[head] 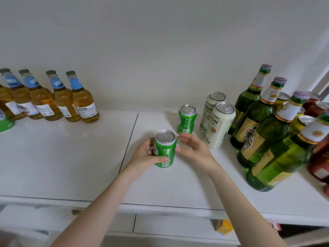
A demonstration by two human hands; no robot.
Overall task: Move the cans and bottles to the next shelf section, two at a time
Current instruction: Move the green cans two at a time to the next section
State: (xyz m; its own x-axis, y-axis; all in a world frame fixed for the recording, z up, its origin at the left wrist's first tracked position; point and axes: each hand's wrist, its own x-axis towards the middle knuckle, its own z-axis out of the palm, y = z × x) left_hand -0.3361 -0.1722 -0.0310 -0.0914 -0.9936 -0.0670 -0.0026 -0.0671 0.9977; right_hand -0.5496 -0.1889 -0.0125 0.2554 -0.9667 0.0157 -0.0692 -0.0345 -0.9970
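My left hand (142,157) grips a green can (165,148) that stands upright on the right shelf section (178,184), just right of the seam. Beside that can my right hand (194,147) is open, fingers spread, its thumb tip close to the can's side. A second green can (186,119) stands behind my right hand. Two tall white beer cans (218,122) stand to its right. Several green glass bottles (258,122) with gold labels crowd the far right.
Several amber bottles (71,102) with blue neck labels stand in a row at the back of the left shelf section (62,157). A green object (6,123) is cut off at the left edge. Red cans (318,161) sit at the far right. Wall behind.
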